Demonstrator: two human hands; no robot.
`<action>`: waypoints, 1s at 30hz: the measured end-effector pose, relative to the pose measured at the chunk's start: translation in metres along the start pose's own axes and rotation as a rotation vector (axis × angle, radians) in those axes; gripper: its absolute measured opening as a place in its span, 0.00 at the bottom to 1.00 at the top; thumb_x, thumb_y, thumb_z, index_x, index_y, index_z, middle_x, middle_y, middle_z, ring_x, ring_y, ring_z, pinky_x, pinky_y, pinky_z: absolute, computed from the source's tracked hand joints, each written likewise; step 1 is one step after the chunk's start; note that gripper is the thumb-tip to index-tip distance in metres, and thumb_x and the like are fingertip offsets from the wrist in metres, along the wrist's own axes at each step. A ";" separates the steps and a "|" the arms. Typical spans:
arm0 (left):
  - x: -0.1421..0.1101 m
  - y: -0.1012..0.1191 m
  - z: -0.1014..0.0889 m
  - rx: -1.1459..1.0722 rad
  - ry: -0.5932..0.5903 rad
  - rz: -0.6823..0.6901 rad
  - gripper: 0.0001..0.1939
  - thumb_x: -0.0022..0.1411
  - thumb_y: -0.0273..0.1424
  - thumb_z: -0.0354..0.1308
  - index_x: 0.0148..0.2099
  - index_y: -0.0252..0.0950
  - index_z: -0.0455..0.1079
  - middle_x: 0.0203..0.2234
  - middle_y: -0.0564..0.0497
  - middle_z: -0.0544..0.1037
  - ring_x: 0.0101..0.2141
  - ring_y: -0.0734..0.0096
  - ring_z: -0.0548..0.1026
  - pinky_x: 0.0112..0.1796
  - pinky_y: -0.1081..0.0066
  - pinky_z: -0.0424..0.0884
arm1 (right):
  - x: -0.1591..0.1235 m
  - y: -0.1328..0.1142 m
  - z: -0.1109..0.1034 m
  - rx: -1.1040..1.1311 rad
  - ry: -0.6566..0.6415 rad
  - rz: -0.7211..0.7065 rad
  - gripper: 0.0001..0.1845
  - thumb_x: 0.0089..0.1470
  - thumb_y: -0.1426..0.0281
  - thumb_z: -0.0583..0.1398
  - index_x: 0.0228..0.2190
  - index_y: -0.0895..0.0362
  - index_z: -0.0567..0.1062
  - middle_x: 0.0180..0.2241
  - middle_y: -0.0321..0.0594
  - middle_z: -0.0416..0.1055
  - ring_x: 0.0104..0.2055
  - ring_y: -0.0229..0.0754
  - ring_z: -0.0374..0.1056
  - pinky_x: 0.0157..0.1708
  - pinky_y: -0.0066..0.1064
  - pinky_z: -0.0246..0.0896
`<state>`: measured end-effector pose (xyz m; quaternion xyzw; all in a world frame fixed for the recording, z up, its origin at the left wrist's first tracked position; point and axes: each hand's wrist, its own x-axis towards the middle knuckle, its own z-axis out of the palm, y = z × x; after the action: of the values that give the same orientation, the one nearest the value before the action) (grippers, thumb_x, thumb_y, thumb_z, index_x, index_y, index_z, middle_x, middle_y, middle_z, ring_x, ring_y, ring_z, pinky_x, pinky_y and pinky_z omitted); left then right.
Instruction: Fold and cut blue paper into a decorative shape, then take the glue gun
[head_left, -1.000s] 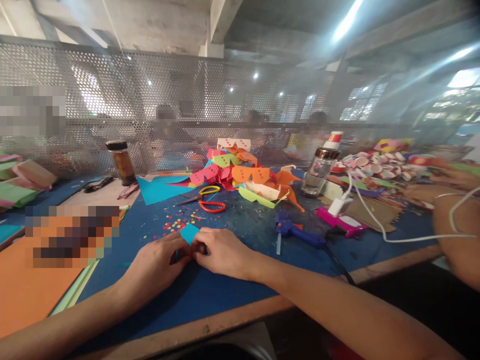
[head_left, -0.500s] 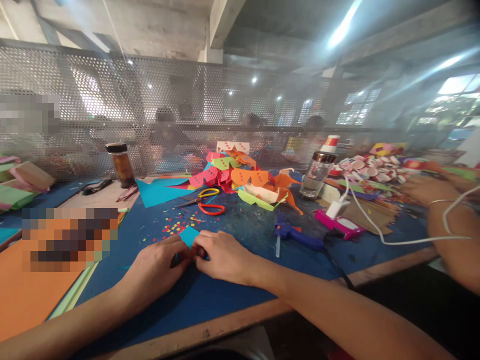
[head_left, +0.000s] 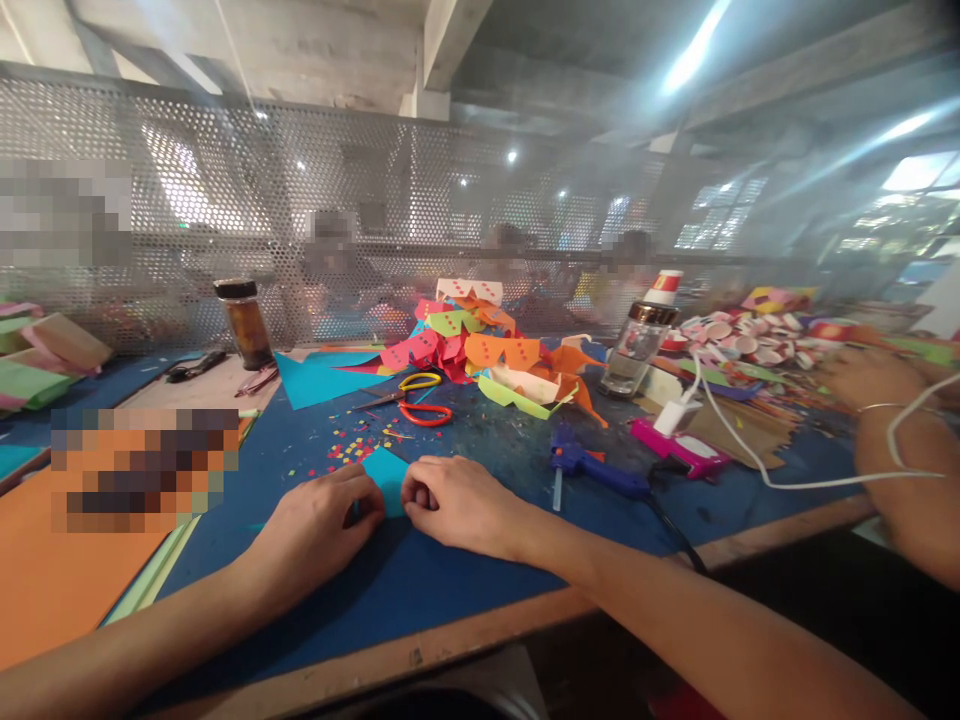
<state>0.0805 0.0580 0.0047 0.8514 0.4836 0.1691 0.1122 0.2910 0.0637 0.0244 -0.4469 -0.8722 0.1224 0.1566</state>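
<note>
Two bare hands, now apart; half a second ago their fingertips met over the small bright-blue flat paper piece [head_left: 392, 482] at the centre of the frame, slightly below the middle, and since then the right hand [head_left: 456, 505] has shifted rightward while the left hand [head_left: 324, 515] has stayed roughly in place; more of the blue paper now shows between them, lying on the dark-blue worn tabletop [head_left: 345, 625]; judgement: the shared work at one point has paused or eased, leaving the paper's middle uncovered with the hands at separate edges; grip: left thumb and forefinger meet the paper's left edge, right fingers curl at its right edge, but whether either pinches or merely presses, cannot tell; just beyond the paper, scattered tiny red and yellow paper bits [head_left: 352, 447], and past them scissors with one yellow and one red handle [head_left: 427, 422]; writing: none legible; the white-and-red cylinder [head_left: 664, 288] above the clear glass jar [head_left: 632, 352], right of centre, carries markings too small to read; no brand discernible on the blue plastic glue gun [head_left: 604, 470], lower right of centre.
</note>
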 end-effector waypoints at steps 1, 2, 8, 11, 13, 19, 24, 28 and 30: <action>0.000 0.000 0.000 -0.003 0.005 -0.001 0.08 0.61 0.27 0.53 0.36 0.41 0.73 0.32 0.54 0.76 0.29 0.70 0.73 0.33 0.70 0.64 | 0.000 0.000 -0.001 0.002 -0.003 0.003 0.03 0.52 0.73 0.60 0.31 0.55 0.75 0.31 0.34 0.74 0.30 0.35 0.66 0.30 0.27 0.52; 0.000 0.000 0.000 -0.005 0.010 -0.002 0.08 0.61 0.27 0.53 0.36 0.41 0.73 0.32 0.54 0.76 0.29 0.69 0.72 0.33 0.70 0.64 | -0.001 0.000 -0.003 0.000 -0.003 0.004 0.03 0.52 0.73 0.60 0.31 0.55 0.75 0.31 0.33 0.74 0.30 0.35 0.66 0.30 0.27 0.52; 0.001 0.000 0.000 -0.027 -0.001 -0.002 0.08 0.61 0.27 0.52 0.36 0.41 0.73 0.33 0.54 0.76 0.30 0.69 0.73 0.34 0.70 0.64 | -0.002 0.000 -0.005 -0.029 -0.001 0.024 0.03 0.51 0.72 0.59 0.29 0.54 0.74 0.29 0.33 0.74 0.29 0.36 0.66 0.29 0.28 0.49; 0.000 0.000 -0.001 -0.026 -0.001 0.001 0.08 0.62 0.28 0.52 0.36 0.41 0.73 0.33 0.54 0.76 0.31 0.69 0.73 0.34 0.69 0.64 | -0.004 0.002 -0.005 -0.031 -0.001 0.043 0.03 0.50 0.72 0.59 0.29 0.54 0.74 0.29 0.32 0.74 0.29 0.36 0.66 0.29 0.28 0.49; -0.001 0.000 -0.001 -0.026 0.000 0.003 0.08 0.62 0.28 0.52 0.36 0.41 0.73 0.33 0.54 0.76 0.31 0.69 0.73 0.34 0.70 0.63 | -0.006 0.005 -0.006 -0.029 0.003 0.065 0.03 0.50 0.72 0.58 0.28 0.54 0.74 0.29 0.32 0.74 0.29 0.35 0.65 0.28 0.28 0.48; -0.001 -0.002 0.001 -0.032 0.003 0.013 0.08 0.62 0.28 0.52 0.36 0.41 0.72 0.33 0.54 0.75 0.30 0.70 0.72 0.33 0.70 0.63 | -0.014 0.010 -0.012 -0.022 -0.002 0.120 0.04 0.49 0.73 0.58 0.28 0.54 0.74 0.29 0.32 0.74 0.28 0.35 0.65 0.28 0.27 0.48; 0.000 -0.004 0.002 -0.037 0.005 0.014 0.08 0.63 0.29 0.52 0.36 0.41 0.72 0.33 0.54 0.75 0.30 0.70 0.72 0.33 0.70 0.63 | -0.017 0.015 -0.015 -0.037 0.005 0.138 0.05 0.49 0.73 0.58 0.28 0.53 0.74 0.29 0.31 0.75 0.28 0.35 0.65 0.28 0.27 0.49; 0.001 -0.004 0.002 -0.040 0.002 0.024 0.08 0.64 0.31 0.52 0.37 0.42 0.72 0.33 0.54 0.75 0.30 0.70 0.72 0.33 0.70 0.63 | -0.021 0.021 -0.018 -0.042 0.001 0.179 0.05 0.49 0.72 0.58 0.29 0.53 0.74 0.27 0.31 0.74 0.28 0.35 0.65 0.28 0.27 0.49; 0.001 -0.003 0.001 -0.042 -0.003 0.020 0.07 0.64 0.30 0.52 0.36 0.42 0.72 0.32 0.54 0.75 0.30 0.69 0.72 0.33 0.70 0.63 | -0.024 0.022 -0.020 -0.043 -0.007 0.198 0.05 0.49 0.72 0.58 0.29 0.53 0.74 0.27 0.30 0.74 0.27 0.34 0.66 0.27 0.27 0.48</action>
<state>0.0788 0.0602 0.0026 0.8540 0.4711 0.1791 0.1288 0.3288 0.0580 0.0313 -0.5335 -0.8269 0.1201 0.1311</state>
